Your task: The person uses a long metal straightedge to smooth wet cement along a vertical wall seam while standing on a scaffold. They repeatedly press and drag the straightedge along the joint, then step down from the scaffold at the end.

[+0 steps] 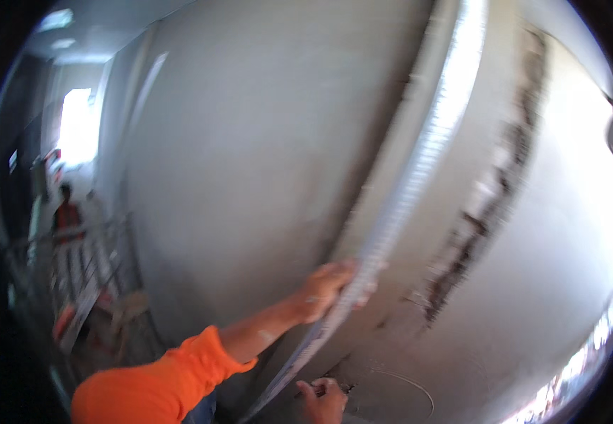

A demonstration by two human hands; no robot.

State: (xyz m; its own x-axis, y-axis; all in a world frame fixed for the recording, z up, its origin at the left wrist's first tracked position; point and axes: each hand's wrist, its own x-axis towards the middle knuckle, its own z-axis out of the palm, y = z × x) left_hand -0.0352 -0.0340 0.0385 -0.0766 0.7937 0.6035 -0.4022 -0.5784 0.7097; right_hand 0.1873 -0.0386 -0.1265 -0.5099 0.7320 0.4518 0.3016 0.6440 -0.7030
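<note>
A long silvery metal straightedge [419,155] stands slanted in front of a plastered wall edge, running from the top of the view down to the lower left. My left hand [324,291] is closed around it below its middle, with fingertips showing on its right side. Low down, just right of the bar's lower end, my right hand [324,403] has curled fingers pressed together. Something small and dark shows at those fingers, too blurred to name.
Smooth grey plaster covers the wall [250,141]. A rough, dark broken strip [483,226] runs down the pale wall at right. A thin wire [412,381] curves below it. Farther left, another person [67,215] is near metal railings [84,265] and a bright window [79,127].
</note>
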